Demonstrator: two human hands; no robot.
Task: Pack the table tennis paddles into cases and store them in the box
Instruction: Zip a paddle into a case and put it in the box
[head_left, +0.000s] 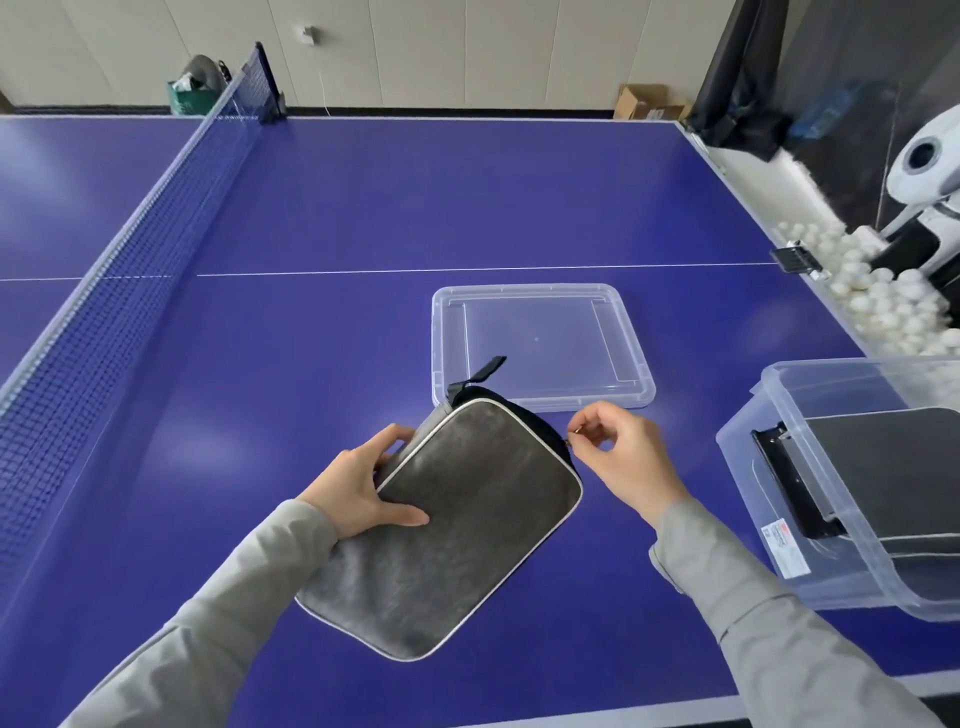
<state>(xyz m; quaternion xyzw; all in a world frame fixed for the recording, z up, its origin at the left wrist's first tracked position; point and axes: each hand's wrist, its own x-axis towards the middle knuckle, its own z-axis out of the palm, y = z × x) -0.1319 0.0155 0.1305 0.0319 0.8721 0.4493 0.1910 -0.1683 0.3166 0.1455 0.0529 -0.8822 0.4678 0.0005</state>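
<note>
The grey felt-like rectangular paddle case with white piping (457, 525) was held tilted above the blue table tennis table (363, 208), between both hands. The left hand (363, 488) gripped its left edge, thumb across the top face, fingers curled round the rim. The right hand (623, 457) sat just beside the case's right edge, thumb and forefinger pinching the small metal zipper pull (574, 430); the other fingers were loosely curled. A dark strap loop (480, 374) stuck up from the far corner.

Contents of the case were hidden. The clear plastic storage box (779, 525) stood at the right, cut off by the frame edge; a second dark case (893, 467) lay inside, only partly visible. The clear plastic lid (540, 343) lay flat beyond the hands.
</note>
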